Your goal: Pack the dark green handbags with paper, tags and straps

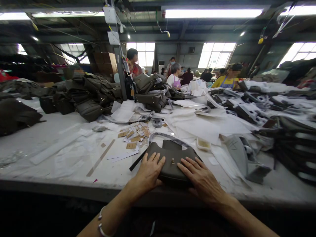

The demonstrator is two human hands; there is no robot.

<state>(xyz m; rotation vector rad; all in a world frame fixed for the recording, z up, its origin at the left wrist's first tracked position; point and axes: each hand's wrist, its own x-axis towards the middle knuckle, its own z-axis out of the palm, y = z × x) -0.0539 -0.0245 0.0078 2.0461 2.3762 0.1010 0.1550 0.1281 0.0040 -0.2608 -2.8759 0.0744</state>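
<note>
A dark olive handbag [170, 167] lies at the table's front edge, with a small gold clasp [172, 161] on its front. Its handle [170, 135], covered in clear wrap, arches up behind the opening. My left hand [150, 167] rests flat on the bag's left side, fingers stretched out. On the right side, my right hand [196, 172] lies with its fingers spread over the leather. Both thumbs reach down toward the bag's lower edge. A dark strap [137, 161] sticks out to the left of the bag.
Brown paper tags [133, 144] lie beyond the bag on the left. A small dish [203, 144] stands behind it on the right. Bags are piled at the left [86, 95] and right [296, 148], with white paper sheets [204, 121] between. Several people work farther back.
</note>
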